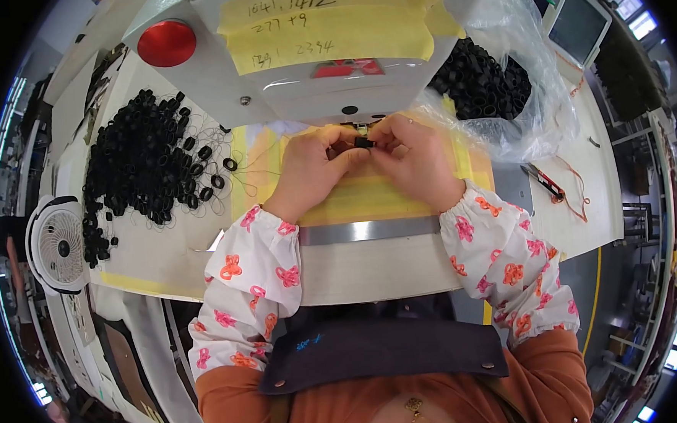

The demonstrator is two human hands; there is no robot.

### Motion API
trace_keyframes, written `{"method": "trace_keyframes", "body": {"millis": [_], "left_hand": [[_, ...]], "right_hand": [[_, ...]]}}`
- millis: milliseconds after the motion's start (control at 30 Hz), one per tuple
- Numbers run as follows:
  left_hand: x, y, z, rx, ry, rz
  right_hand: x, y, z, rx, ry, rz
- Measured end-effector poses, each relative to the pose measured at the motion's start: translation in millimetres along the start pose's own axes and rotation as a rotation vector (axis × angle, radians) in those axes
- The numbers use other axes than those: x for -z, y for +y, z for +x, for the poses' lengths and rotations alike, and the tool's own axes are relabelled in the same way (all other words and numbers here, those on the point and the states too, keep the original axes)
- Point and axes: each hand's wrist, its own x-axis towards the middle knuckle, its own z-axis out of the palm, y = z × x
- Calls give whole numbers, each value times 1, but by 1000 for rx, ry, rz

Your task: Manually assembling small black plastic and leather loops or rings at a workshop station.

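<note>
Pale worktop (372, 275) spreads before me, yellow sheeting (368, 198) covering its middle. Above that, the fingertips of my left hand (303, 171) and right hand (422, 161) are drawn into close pinches, holding a small black piece (363, 143) between them; my fingers hide part of it, so I can't tell its full shape. Just beyond my fingertips stands the pale machine head (302, 95), blocking my view straight ahead, with a red button (166, 43) on its left. Left of my hand lies a heap of black loops (133, 157) trailing loose threads. On my right, a clear plastic bag (555, 112) holds more black pieces (485, 81), and nearer me lies a red-handled tool (545, 183) beside an orange cord (581, 202). Farther out are a white fan (58, 245) at left and a screen (577, 23) at upper right. Both wrists angle inward, forearms reaching up from either side, backs of the hands uppermost.
</note>
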Motion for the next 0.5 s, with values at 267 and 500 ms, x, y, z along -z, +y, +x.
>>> {"method": "trace_keyframes", "body": {"millis": [267, 500], "left_hand": [[-7, -4, 4, 6, 111, 217], [-9, -5, 13, 183, 138, 305]], "right_hand": [[-2, 4, 7, -213, 19, 71], [-1, 8, 12, -101, 99, -59]]}}
